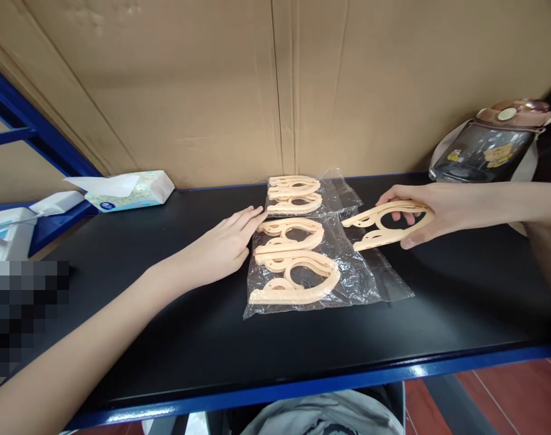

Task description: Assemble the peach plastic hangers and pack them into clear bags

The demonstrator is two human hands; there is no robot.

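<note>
My left hand (223, 244) lies open and flat on the black table, its fingertips touching the left edge of a clear plastic bag (361, 278) with several peach plastic hanger pieces (293, 266) in it. My right hand (432, 211) is closed on a single peach hanger piece (384, 226), held just above the bag's right side. A second clear bag of the same pieces (293, 194) sits farther back, against the cardboard wall.
The black table top (121, 302) has a blue front edge (302, 383). A tissue pack (128, 190) lies at the back left. A dark water bottle with a brown lid (493, 148) lies at the back right. Cardboard (275, 84) walls off the rear.
</note>
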